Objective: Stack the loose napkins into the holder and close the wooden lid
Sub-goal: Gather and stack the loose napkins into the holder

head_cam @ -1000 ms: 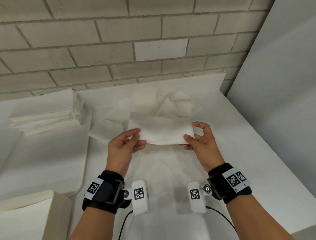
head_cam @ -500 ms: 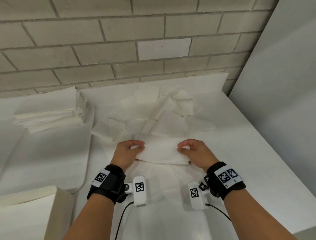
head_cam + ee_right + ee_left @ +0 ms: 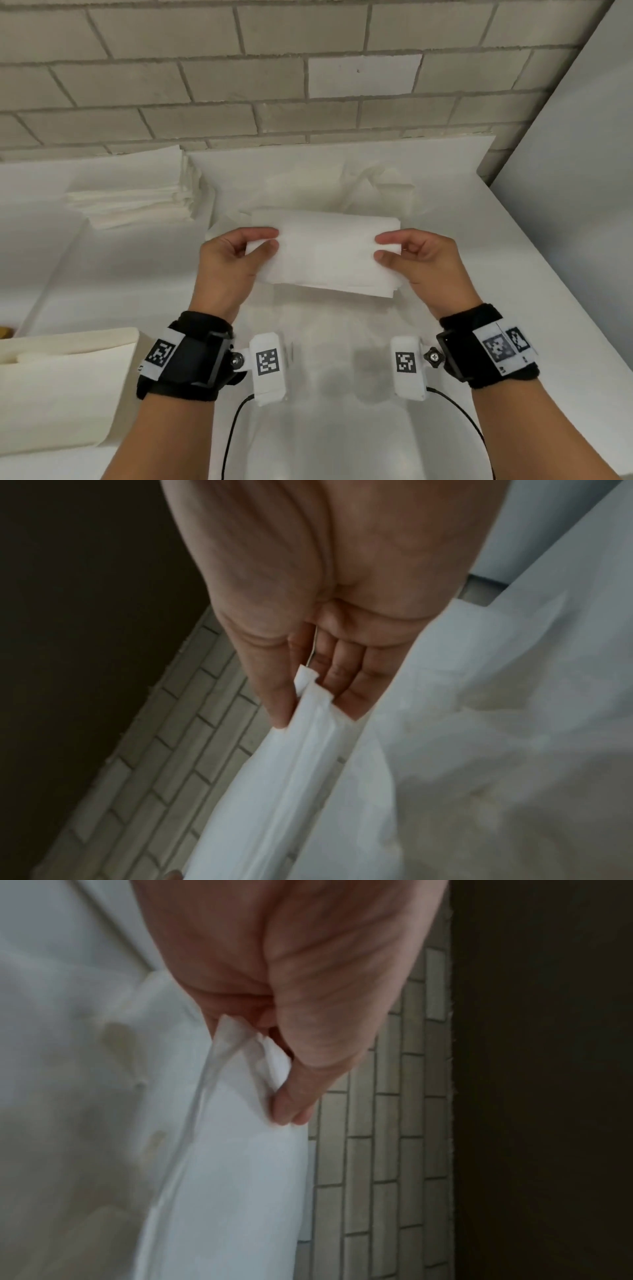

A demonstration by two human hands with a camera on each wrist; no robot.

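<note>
1. Lifted since half a second ago, the bundle of napkins (image 3: 329, 257) now hangs above the desk (image 3: 513, 308) instead of lying pressed on it, and both hands have come up with it.
2. Left hand (image 3: 233, 263) pinches the bundle's left end between thumb and curled fingers; the left wrist view shows the thumb (image 3: 294, 1107) pressed on the top sheet.
3. Right hand (image 3: 424, 260) pinches the right end the same way; in the right wrist view several layered sheet edges show between thumb and fingers (image 3: 342, 674).
4. The bundle is held flat and level between the two hands, its lower edge slightly ragged where the sheets do not line up.
5. Beyond the bundle, toward the brick wall (image 3: 308, 85), more loose napkins (image 3: 359, 185) lie scattered on the desk.
6. Left of the bundle, against the wall, sits a neat stack of folded napkins (image 3: 137, 195).
7. Nearer than the bundle and far to its left stands a pale box-like thing (image 3: 61, 387); whether it is the holder I cannot tell.
</note>
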